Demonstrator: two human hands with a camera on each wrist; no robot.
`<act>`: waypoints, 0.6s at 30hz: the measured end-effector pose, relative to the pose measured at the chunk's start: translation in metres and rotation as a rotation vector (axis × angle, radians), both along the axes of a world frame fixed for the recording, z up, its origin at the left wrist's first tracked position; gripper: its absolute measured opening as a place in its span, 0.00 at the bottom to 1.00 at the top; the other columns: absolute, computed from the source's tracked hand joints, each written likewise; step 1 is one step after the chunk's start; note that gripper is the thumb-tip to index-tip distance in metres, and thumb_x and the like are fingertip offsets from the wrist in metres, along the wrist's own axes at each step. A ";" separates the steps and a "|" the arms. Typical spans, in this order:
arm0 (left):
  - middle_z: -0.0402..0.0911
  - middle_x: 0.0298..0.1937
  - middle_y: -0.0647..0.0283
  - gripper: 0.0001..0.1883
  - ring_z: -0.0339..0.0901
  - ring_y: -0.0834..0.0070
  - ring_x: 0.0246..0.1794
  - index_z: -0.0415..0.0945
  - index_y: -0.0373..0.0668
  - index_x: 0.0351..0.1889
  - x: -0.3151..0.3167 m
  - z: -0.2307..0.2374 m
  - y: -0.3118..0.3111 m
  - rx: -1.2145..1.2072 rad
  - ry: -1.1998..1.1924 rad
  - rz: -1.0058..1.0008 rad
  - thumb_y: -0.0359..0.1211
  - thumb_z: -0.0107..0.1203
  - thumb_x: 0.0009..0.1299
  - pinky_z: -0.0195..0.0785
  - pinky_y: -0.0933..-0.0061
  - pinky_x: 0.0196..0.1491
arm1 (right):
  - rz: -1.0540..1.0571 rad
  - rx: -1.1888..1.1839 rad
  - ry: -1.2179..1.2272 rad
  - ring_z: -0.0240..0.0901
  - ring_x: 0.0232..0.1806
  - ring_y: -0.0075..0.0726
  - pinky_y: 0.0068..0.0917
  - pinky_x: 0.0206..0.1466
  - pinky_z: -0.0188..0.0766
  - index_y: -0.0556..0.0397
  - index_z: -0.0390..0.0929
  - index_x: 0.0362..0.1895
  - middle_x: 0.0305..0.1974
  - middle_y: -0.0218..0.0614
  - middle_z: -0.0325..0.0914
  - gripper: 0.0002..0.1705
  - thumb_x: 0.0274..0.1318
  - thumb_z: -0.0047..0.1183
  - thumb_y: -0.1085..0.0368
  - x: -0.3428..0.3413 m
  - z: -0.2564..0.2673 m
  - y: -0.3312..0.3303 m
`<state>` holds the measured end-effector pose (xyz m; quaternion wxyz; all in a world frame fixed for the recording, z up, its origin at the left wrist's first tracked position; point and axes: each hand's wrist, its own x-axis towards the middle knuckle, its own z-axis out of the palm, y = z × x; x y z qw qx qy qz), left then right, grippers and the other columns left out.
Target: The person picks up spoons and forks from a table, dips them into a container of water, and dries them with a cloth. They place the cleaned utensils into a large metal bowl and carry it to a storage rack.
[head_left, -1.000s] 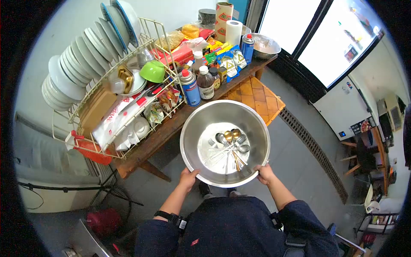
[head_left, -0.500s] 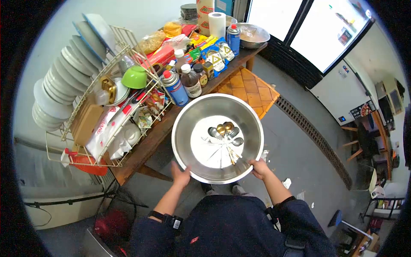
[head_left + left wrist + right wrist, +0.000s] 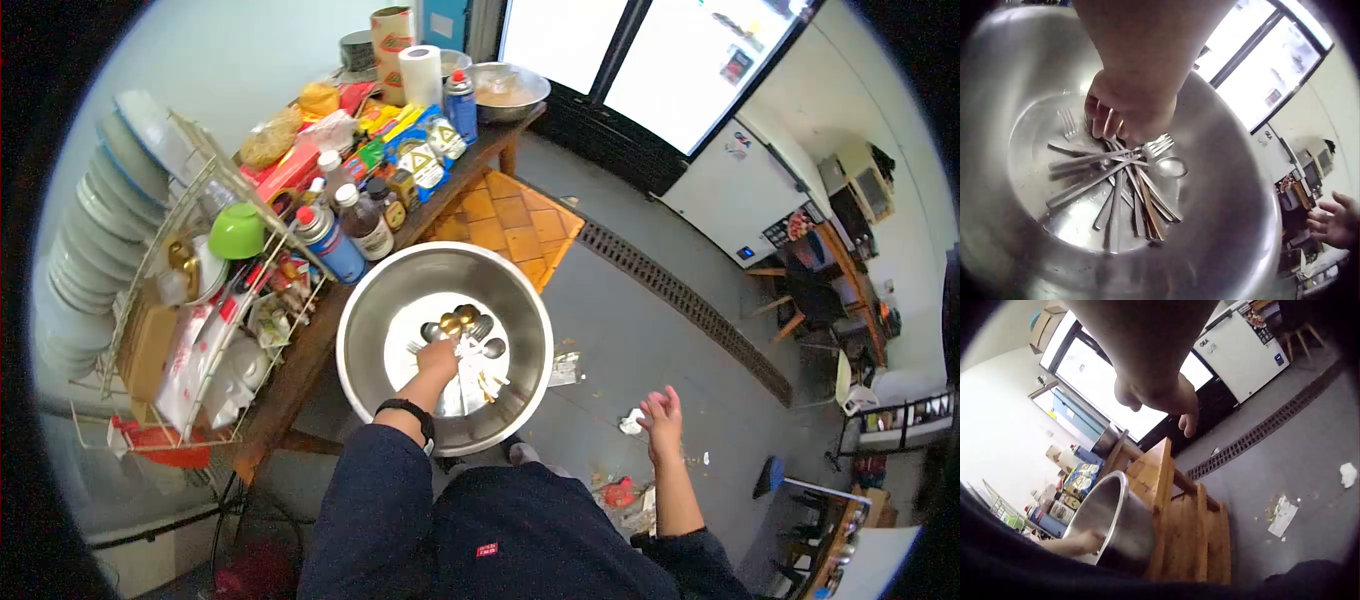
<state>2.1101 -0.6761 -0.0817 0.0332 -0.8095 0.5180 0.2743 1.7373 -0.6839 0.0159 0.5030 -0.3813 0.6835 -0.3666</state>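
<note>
A large steel basin (image 3: 365, 300) holds a loose pile of spoons and forks (image 3: 470, 375), some gold-coloured. The left hand (image 3: 437, 362) reaches down inside it onto the pile. In the left wrist view its fingers (image 3: 1110, 122) bend down over the upper ends of the cutlery (image 3: 1116, 206); whether they grip any piece is hidden. The right hand (image 3: 662, 425) is held in the air to the right of the basin, empty, with its fingers spread and slightly bent. It shows in the right wrist view (image 3: 1163, 400) above the basin (image 3: 1125, 519), apart from its rim.
A wooden table (image 3: 285, 400) at the left bears a dish rack (image 3: 215, 160) with plates, bottles, a blue gas can (image 3: 335, 250) and packets. A lower wooden surface (image 3: 510, 225) adjoins the basin. Scraps lie on the floor (image 3: 600, 330), which a drain grate (image 3: 690, 300) crosses.
The left hand has left the rim and gone into the basin onto the cutlery. The right hand has let go of the rim and moved off to the right. The head view has shifted.
</note>
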 end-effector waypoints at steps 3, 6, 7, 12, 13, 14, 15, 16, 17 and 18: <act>0.75 0.32 0.56 0.11 0.73 0.64 0.35 0.74 0.41 0.31 0.000 -0.024 -0.003 0.082 -0.032 0.053 0.34 0.44 0.54 0.65 0.67 0.36 | -0.113 0.009 0.043 0.65 0.41 0.36 0.30 0.32 0.66 0.50 0.48 0.55 0.44 0.36 0.59 0.32 0.46 0.47 0.60 -0.041 0.010 0.018; 0.75 0.34 0.56 0.11 0.73 0.65 0.36 0.74 0.41 0.31 0.003 -0.023 -0.007 0.122 -0.069 0.062 0.32 0.43 0.55 0.66 0.69 0.36 | -0.224 0.015 0.013 0.67 0.37 0.35 0.28 0.29 0.67 0.50 0.50 0.54 0.42 0.35 0.59 0.30 0.47 0.46 0.62 -0.071 0.013 0.034; 0.75 0.35 0.56 0.11 0.73 0.65 0.36 0.74 0.41 0.31 0.004 -0.024 -0.007 0.128 -0.066 0.059 0.32 0.43 0.55 0.66 0.69 0.36 | -0.256 0.016 -0.010 0.67 0.36 0.35 0.28 0.28 0.67 0.51 0.51 0.53 0.41 0.35 0.59 0.29 0.47 0.46 0.62 -0.077 0.012 0.039; 0.74 0.34 0.56 0.09 0.72 0.64 0.37 0.74 0.41 0.30 0.017 -0.037 -0.003 0.072 -0.088 0.059 0.30 0.45 0.53 0.65 0.69 0.38 | -0.311 0.013 -0.028 0.68 0.34 0.31 0.26 0.28 0.66 0.51 0.53 0.52 0.39 0.33 0.64 0.27 0.47 0.46 0.63 -0.086 0.007 0.048; 0.74 0.34 0.56 0.09 0.72 0.64 0.36 0.74 0.41 0.29 0.019 -0.037 0.000 0.044 -0.092 0.060 0.30 0.47 0.52 0.65 0.69 0.38 | -0.306 0.011 -0.033 0.68 0.34 0.31 0.26 0.28 0.66 0.51 0.53 0.52 0.39 0.33 0.64 0.27 0.47 0.47 0.64 -0.085 0.004 0.048; 0.74 0.34 0.56 0.09 0.72 0.64 0.37 0.74 0.41 0.29 0.020 -0.028 0.002 0.039 -0.087 0.076 0.30 0.46 0.52 0.65 0.69 0.38 | -0.280 0.021 -0.028 0.68 0.34 0.31 0.27 0.28 0.66 0.51 0.53 0.52 0.40 0.33 0.63 0.27 0.46 0.47 0.63 -0.081 0.005 0.047; 0.74 0.34 0.56 0.09 0.72 0.63 0.37 0.74 0.40 0.29 0.020 -0.019 0.003 0.034 -0.081 0.092 0.30 0.46 0.51 0.65 0.68 0.39 | -0.252 0.029 -0.023 0.67 0.35 0.32 0.27 0.29 0.67 0.52 0.52 0.52 0.41 0.34 0.61 0.28 0.46 0.47 0.63 -0.076 0.005 0.045; 0.74 0.34 0.56 0.09 0.72 0.63 0.37 0.74 0.40 0.29 0.019 -0.008 0.005 0.029 -0.075 0.110 0.30 0.46 0.51 0.65 0.68 0.39 | -0.224 0.037 -0.018 0.67 0.35 0.33 0.28 0.30 0.67 0.52 0.52 0.52 0.42 0.34 0.60 0.28 0.46 0.47 0.63 -0.070 0.007 0.042; 0.74 0.34 0.56 0.09 0.72 0.64 0.37 0.74 0.40 0.29 0.019 0.000 0.006 0.021 -0.084 0.091 0.30 0.47 0.51 0.65 0.69 0.39 | -0.207 0.026 -0.022 0.67 0.35 0.33 0.27 0.30 0.66 0.53 0.52 0.52 0.43 0.35 0.60 0.28 0.46 0.47 0.63 -0.062 0.010 0.039; 0.74 0.35 0.56 0.10 0.72 0.64 0.37 0.74 0.40 0.30 0.019 0.007 0.007 0.014 -0.092 0.075 0.30 0.47 0.51 0.65 0.70 0.39 | -0.186 0.015 -0.027 0.67 0.35 0.32 0.25 0.30 0.66 0.53 0.53 0.52 0.43 0.35 0.61 0.28 0.45 0.47 0.64 -0.052 0.013 0.037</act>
